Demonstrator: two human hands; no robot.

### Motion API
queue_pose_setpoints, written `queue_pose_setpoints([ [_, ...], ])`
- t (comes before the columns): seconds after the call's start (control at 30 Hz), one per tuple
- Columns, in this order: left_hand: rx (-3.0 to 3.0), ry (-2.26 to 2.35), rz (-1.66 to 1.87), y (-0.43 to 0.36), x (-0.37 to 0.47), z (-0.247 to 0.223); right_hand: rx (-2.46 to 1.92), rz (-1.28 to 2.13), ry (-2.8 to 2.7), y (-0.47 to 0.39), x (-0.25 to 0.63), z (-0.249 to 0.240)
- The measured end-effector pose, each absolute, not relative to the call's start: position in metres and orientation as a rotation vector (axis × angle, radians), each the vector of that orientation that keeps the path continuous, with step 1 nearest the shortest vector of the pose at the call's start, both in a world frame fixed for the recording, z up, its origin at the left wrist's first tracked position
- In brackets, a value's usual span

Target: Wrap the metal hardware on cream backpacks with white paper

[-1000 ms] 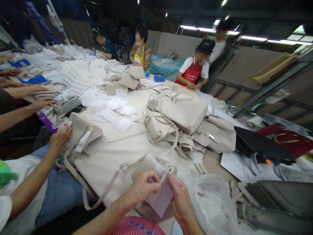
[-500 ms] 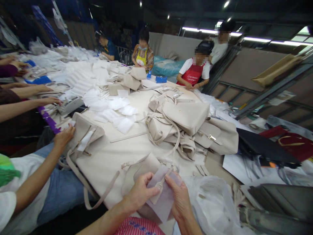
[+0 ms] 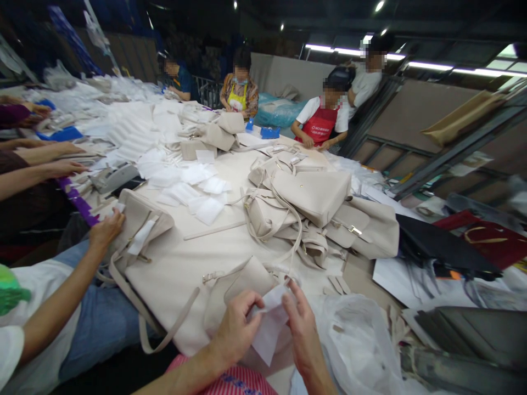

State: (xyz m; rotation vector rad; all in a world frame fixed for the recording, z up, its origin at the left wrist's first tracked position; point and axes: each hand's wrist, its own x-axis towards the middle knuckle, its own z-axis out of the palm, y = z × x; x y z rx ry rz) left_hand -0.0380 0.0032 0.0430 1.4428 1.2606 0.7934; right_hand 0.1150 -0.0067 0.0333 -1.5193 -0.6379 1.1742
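Note:
A thin white wrapping sheet (image 3: 268, 337) is in front of me, folded over so that its top edge lies across the spot where a beige tag lay. My left hand (image 3: 239, 323) pinches the sheet's left side between thumb and fingers. On the other side, my right hand (image 3: 303, 323) grips the sheet's upper right part, its fingertips by a thin beige strap. The tag itself is hidden under the sheet. Behind and below both hands rests a beige handbag (image 3: 222, 296), with a small buckle at its upper left.
A heap of beige handbags (image 3: 313, 192) lies ahead on the table (image 3: 164, 280). White sheets (image 3: 201, 192) are scattered beyond. At right is a clear plastic bag (image 3: 358, 334). On the left, a co-worker's hand (image 3: 107, 227) holds another bag (image 3: 144, 214). More people work around the table.
The sheet has been folded up over the beige tag, which was in plain sight before. My left fingers have shifted from the tag to the sheet; my right fingers have risen slightly.

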Motion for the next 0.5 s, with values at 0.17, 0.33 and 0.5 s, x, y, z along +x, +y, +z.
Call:
queue_pose_setpoints([
  [0.17,1.651,1.171,0.787,0.0,-0.045,0.047,-1.544,1.247,-0.606,0.009,0.119,0.04],
  [0.33,1.316,0.981,0.707,0.008,-0.054,0.052,-1.351,1.376,-0.61,0.014,0.121,0.048],
  [0.5,1.271,1.022,0.572,0.033,-0.042,0.061,-1.33,1.453,-0.622,0.01,0.124,0.054],
])
